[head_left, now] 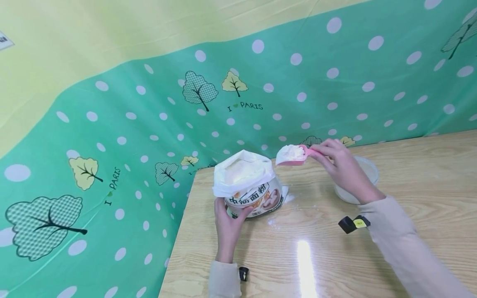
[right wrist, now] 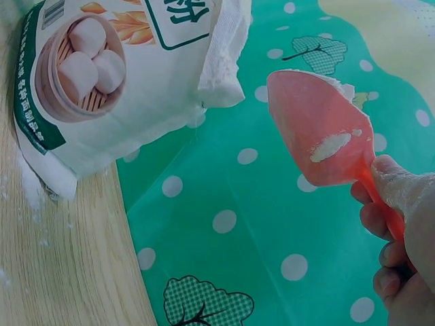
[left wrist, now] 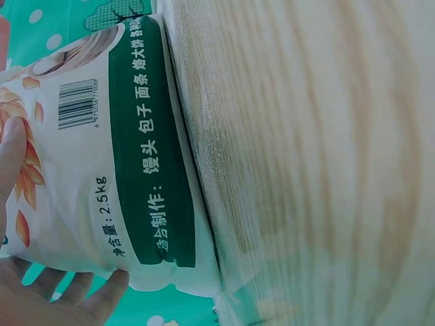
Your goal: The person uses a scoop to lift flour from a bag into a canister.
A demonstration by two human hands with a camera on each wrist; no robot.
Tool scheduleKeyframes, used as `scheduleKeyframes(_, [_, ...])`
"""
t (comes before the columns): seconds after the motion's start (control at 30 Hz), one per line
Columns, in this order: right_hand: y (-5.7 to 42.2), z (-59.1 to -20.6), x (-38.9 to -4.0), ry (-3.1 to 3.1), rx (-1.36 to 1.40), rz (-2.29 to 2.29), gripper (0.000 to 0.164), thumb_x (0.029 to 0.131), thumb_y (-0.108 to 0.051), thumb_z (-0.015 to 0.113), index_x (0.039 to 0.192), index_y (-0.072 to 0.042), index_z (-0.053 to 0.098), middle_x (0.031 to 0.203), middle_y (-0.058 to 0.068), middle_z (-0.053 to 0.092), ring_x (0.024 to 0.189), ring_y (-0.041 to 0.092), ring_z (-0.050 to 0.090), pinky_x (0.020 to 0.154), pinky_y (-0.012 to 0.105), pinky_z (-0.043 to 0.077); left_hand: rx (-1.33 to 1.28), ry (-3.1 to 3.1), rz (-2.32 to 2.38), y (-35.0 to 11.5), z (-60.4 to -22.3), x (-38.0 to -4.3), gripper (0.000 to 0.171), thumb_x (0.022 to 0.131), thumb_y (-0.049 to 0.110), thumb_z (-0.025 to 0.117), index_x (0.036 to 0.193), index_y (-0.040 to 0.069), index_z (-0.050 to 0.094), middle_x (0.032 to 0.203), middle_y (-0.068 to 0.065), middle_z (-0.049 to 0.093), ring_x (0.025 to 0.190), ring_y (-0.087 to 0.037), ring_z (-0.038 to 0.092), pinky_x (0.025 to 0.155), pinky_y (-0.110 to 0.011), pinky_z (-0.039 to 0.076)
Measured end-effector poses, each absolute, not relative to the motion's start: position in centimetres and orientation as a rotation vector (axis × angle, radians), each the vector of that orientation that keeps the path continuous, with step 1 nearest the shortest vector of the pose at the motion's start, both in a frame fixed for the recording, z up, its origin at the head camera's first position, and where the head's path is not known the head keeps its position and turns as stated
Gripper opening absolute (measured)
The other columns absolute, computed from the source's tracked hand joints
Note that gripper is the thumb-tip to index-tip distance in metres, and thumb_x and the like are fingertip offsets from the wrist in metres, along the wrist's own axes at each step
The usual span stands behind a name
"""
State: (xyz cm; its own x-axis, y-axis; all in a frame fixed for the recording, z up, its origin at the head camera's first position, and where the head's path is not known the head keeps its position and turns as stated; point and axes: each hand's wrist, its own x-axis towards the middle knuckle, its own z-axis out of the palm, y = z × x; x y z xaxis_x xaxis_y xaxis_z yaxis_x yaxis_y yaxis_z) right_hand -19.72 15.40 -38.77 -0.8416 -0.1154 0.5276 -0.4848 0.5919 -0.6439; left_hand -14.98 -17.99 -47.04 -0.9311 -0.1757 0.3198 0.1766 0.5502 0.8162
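Tally. Bag (head_left: pixel 257 200): 1. Scoop (head_left: pixel 294 163): 1. Powder heap (head_left: pixel 290 153) in scoop: 1. Tub (head_left: pixel 345 195): 1. Grips: 2, i.e. left grip (head_left: pixel 228 221) and right grip (head_left: pixel 340 165). Sleeves (head_left: pixel 395 236): 2. Black wrist pieces (head_left: pixel 244 273): 2. Surface (head_left: pixel 421 182): 1. Patterned cloth (head_left: pixel 320 107): 1. Printed trees, head view, whole or partial: 9 (checked trees (head_left: pixel 42 225), 5; yellow trees (head_left: pixel 83 170), 4). On bag: barcode (left wrist: pixel 78 104), 1; pictured buns (right wrist: pixel 85 78), 3, in pictured steamer (right wrist: pixel 58 105), 1.

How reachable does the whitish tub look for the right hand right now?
Probably yes: in the head view the whitish tub sits partly behind the right hand, with no obstacle visible between them. That hand is holding a loaded pink scoop, though.
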Motion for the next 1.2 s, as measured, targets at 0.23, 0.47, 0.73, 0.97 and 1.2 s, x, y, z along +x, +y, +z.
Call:
scheduleKeyframes(0.23, [16.0, -39.0, -19.2, -2.376, 0.474, 1.152, 0.027, 0.098, -0.013, 0.062, 0.121, 0.000, 0.069, 0.096, 0.005, 0.063, 0.088, 0.014, 0.044, 0.064, 0.018, 0.039, 0.006, -2.413, -1.353, -18.0, -47.1, -14.9, 0.092, 0.071, 0.049, 0.086, 0.146, 0.028, 0.037, 0.136, 0.004, 0.048, 0.131, -0.016, 0.045, 0.117, -0.045, 0.038])
scheduleKeyframes(0.47, [16.5, -39.3, -18.7, -2.355, 0.468, 1.144, 0.025, 0.098, -0.012, 0.063, 0.118, 0.000, 0.070, 0.095, 0.006, 0.062, 0.089, 0.014, 0.044, 0.066, 0.015, 0.040, 0.019, -2.427, -1.365, -18.2, -47.1, -14.9, 0.094, 0.071, 0.051, 0.085, 0.147, 0.027, 0.036, 0.137, 0.003, 0.047, 0.133, -0.018, 0.044, 0.119, -0.044, 0.035])
scheduleKeyframes(0.73, [17.1, -39.6, -18.3, -2.341, 0.430, 1.121, 0.024, 0.098, -0.012, 0.062, 0.117, 0.000, 0.071, 0.098, 0.007, 0.064, 0.093, 0.013, 0.047, 0.071, 0.014, 0.041, 0.016, -2.420, -1.364, -18.2, -47.2, -14.9, 0.093, 0.071, 0.050, 0.085, 0.146, 0.027, 0.037, 0.136, 0.003, 0.048, 0.132, -0.018, 0.044, 0.119, -0.045, 0.036])
scheduleKeyframes(0.97, [17.6, -40.0, -17.9, -2.351, 0.395, 1.137, 0.024, 0.098, -0.013, 0.062, 0.117, 0.000, 0.070, 0.100, 0.007, 0.064, 0.093, 0.013, 0.048, 0.071, 0.011, 0.041, 0.014, -2.415, -1.376, -18.2, -47.1, -14.9, 0.093, 0.071, 0.050, 0.085, 0.146, 0.027, 0.037, 0.136, 0.002, 0.048, 0.132, -0.018, 0.044, 0.119, -0.045, 0.036])
scheduleKeyframes(1.2, [18.3, -40.3, -17.4, -2.348, 0.366, 1.130, 0.025, 0.099, -0.012, 0.062, 0.119, 0.000, 0.070, 0.097, 0.005, 0.062, 0.088, 0.008, 0.041, 0.067, 0.014, 0.037, 0.026, -2.438, -1.357, -18.0, -47.0, -14.9, 0.095, 0.071, 0.053, 0.084, 0.149, 0.030, 0.034, 0.139, 0.003, 0.046, 0.134, -0.018, 0.042, 0.118, -0.045, 0.037])
